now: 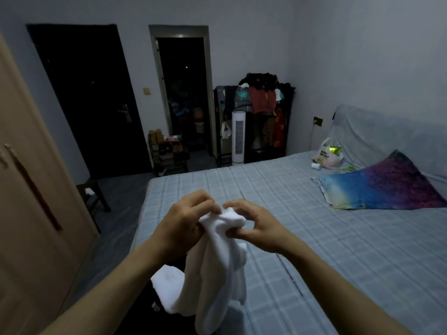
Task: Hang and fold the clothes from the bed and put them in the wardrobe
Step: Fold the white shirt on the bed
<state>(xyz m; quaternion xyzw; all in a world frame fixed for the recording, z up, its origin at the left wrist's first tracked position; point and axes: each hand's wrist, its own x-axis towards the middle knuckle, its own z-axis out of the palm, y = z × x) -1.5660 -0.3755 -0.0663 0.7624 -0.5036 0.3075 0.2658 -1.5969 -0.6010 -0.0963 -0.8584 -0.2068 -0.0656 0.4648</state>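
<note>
Left hand (pixel 186 223) and right hand (pixel 261 228) both pinch the bunched top of a white garment (pixel 217 269) at frame centre; the rest hangs over the bed (pixel 338 262) edge. Risk: limp cloth slipping from the fingertip grip, falling toward the floor. Checked blue sheet, pillow (pixel 384 184) at right, wardrobe (pixel 31 213) at left, dim room

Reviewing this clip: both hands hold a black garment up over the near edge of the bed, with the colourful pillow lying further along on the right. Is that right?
Not quite: the garment is white, not black. The head view shows the left hand and right hand both pinching its top and holding it up over the near edge of the bed, with the colourful pillow lying further along on the right.
</note>
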